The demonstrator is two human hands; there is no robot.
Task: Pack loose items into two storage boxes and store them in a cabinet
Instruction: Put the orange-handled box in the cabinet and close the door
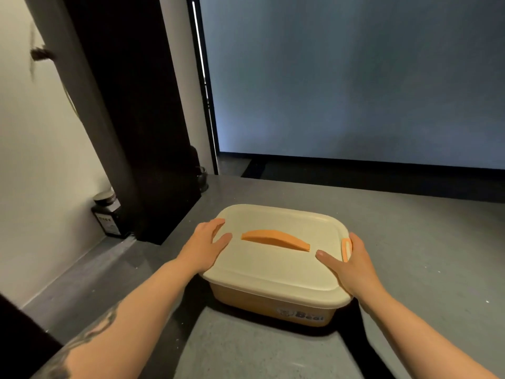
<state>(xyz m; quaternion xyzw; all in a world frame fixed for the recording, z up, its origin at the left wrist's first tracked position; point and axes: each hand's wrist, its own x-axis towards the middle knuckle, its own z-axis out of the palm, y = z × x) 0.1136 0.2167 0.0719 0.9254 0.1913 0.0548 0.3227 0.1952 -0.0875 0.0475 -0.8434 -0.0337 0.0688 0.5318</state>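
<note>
Cream-lidded storage box (276,266) on grey counter (410,242); left hand (203,246) and right hand (348,265) press flat on lid edges, fingers spread, gripping nothing

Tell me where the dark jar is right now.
In the head view, the dark jar stands at far left on the lower grey ledge against the white wall, beside the black pillar, left of the storage box.

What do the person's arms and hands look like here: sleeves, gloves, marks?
Both arms are bare as far as the frame shows, no sleeves in view. The left hand and right hand wear no gloves, and no rings or watch show. The left forearm carries a dark tattoo, running from mid-forearm toward the elbow. The right forearm shows no markings.
</note>
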